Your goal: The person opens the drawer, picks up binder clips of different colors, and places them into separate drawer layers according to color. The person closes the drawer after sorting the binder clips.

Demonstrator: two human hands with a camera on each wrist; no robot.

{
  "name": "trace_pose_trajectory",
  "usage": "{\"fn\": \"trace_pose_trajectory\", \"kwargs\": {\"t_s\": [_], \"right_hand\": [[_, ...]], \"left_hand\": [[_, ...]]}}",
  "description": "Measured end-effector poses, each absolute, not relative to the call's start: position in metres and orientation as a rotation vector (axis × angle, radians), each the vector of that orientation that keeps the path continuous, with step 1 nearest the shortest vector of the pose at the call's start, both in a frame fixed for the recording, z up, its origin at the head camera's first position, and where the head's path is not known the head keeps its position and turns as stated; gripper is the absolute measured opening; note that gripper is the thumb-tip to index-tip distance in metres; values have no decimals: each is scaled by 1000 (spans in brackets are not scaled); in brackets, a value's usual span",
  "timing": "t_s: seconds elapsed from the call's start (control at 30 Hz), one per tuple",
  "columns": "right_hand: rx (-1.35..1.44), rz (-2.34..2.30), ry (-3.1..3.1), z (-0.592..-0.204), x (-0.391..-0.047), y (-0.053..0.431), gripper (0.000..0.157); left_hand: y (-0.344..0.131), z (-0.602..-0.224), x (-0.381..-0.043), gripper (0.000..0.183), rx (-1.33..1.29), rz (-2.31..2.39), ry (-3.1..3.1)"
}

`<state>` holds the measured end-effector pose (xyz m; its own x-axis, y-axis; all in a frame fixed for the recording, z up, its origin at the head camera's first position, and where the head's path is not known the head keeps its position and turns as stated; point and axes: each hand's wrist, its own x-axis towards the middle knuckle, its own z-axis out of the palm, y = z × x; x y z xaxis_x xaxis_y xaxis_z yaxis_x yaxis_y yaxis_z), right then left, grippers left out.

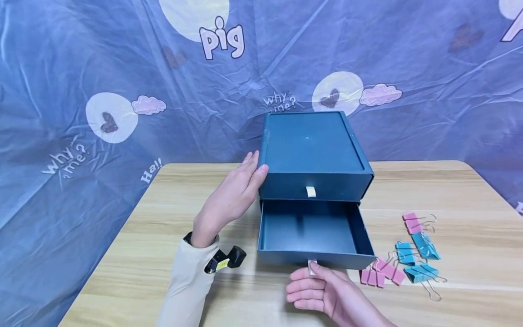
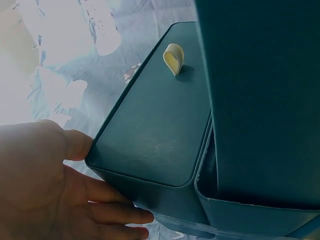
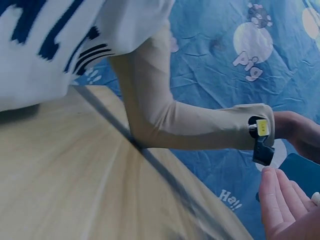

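Note:
A dark blue two-drawer storage box (image 1: pixel 310 145) stands on the table. Its upper drawer (image 1: pixel 286 187) is closed, while the lower drawer (image 1: pixel 282 258) is pulled out and its inside shows bare. My left hand (image 1: pixel 229 195) lies with extended fingers against the box's left side, the thumb at the front edge; the left wrist view shows the thumb (image 2: pixel 79 145) at that corner. With thumb and index finger, my right hand (image 1: pixel 327 293) pinches the white pull tab (image 1: pixel 312 269) of the lower drawer. Its other fingers spread to the left below the tab.
Pink binder clips (image 1: pixel 390 271) and teal binder clips (image 1: pixel 422 272) lie loose on the wooden table (image 1: pixel 163 236), right of the drawer. Some sit close to its front right corner. A patterned blue cloth (image 1: pixel 204 100) hangs behind the table.

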<state>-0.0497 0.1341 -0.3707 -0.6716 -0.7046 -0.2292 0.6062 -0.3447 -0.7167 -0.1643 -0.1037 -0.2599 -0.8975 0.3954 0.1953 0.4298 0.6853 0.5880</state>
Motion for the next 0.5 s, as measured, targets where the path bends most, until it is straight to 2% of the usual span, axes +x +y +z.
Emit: {"fn": "trace_pose_trajectory", "kwargs": {"t_s": [0.5], "right_hand": [[-126, -1977, 1174, -372, -42, 136, 51]], "left_hand": [[-104, -262, -166, 65, -698, -1023, -2830]]}}
